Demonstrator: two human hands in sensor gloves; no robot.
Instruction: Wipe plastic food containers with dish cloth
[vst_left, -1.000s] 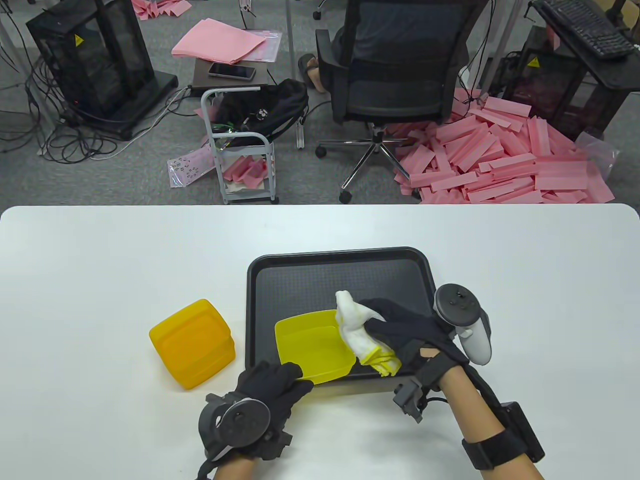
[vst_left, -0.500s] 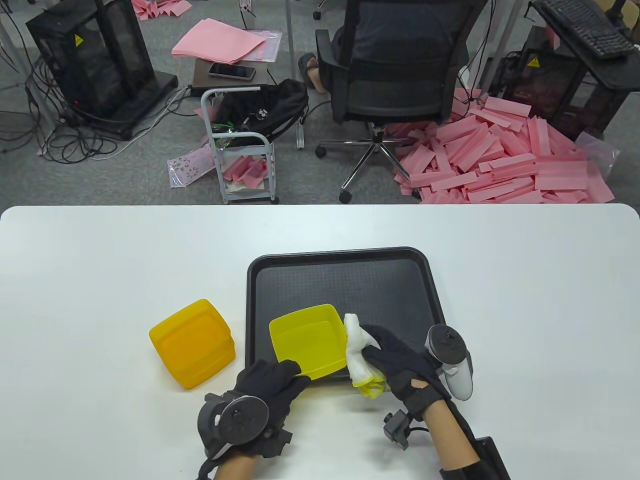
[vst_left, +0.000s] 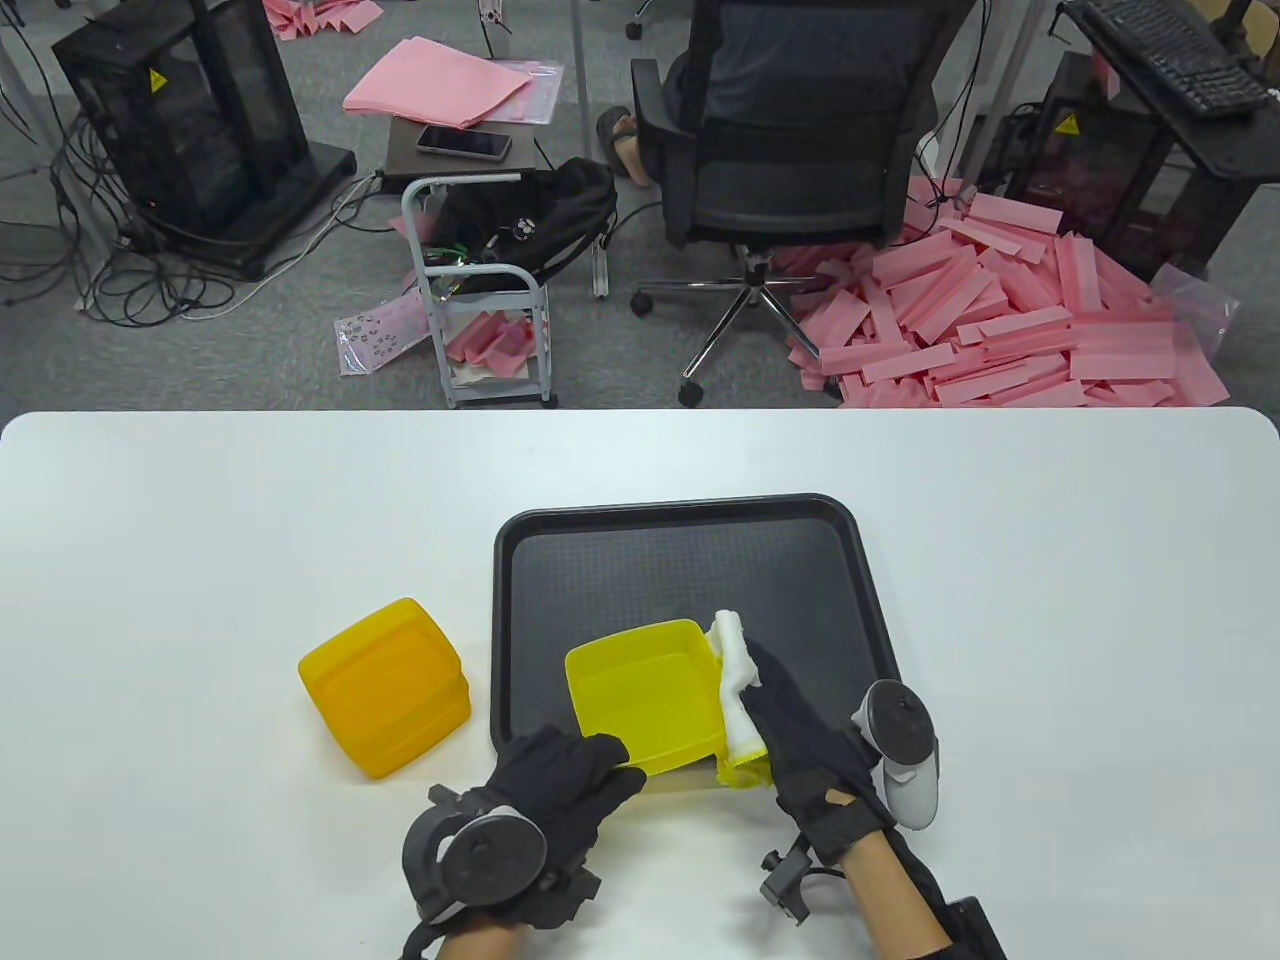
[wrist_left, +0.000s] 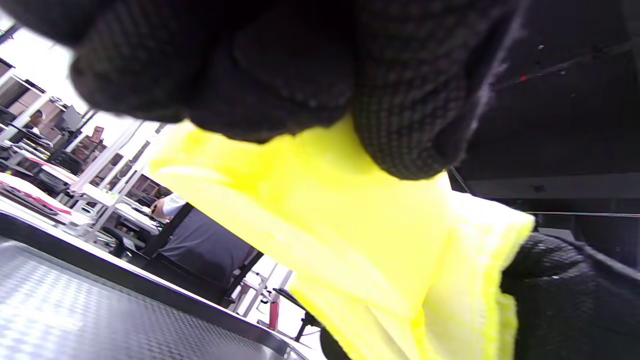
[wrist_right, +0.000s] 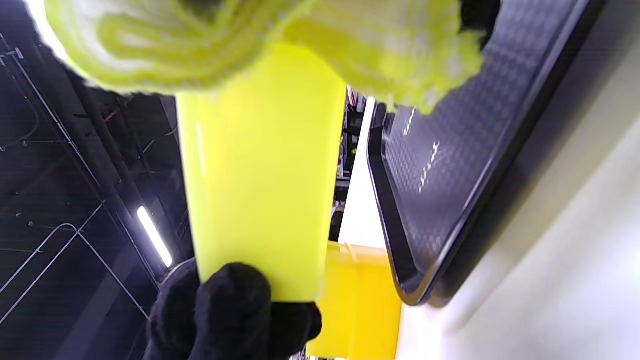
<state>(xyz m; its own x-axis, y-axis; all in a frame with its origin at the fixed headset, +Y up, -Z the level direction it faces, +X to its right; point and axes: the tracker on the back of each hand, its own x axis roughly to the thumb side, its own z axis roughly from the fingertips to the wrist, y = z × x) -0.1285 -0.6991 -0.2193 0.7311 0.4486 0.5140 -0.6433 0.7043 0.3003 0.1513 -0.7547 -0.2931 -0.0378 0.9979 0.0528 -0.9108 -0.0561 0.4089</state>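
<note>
My left hand (vst_left: 560, 775) grips the near corner of the yellow container (vst_left: 645, 705), and in the left wrist view my fingers (wrist_left: 280, 85) are curled closed over its edge. The container is open side up, over the near part of the black tray (vst_left: 690, 540), with its near corner out past the tray's front rim; it looks a little lifted, but I cannot tell this for sure. My right hand (vst_left: 800, 735) holds the dish cloth (vst_left: 735, 700), bunched white with a yellow border, and presses it against the right wall of the container. The fingers of this hand are closed around the cloth. On the white counter (vst_left: 200, 520), left of the tray and apart from it, stands the orange container (vst_left: 385, 685), which neither hand touches.
</note>
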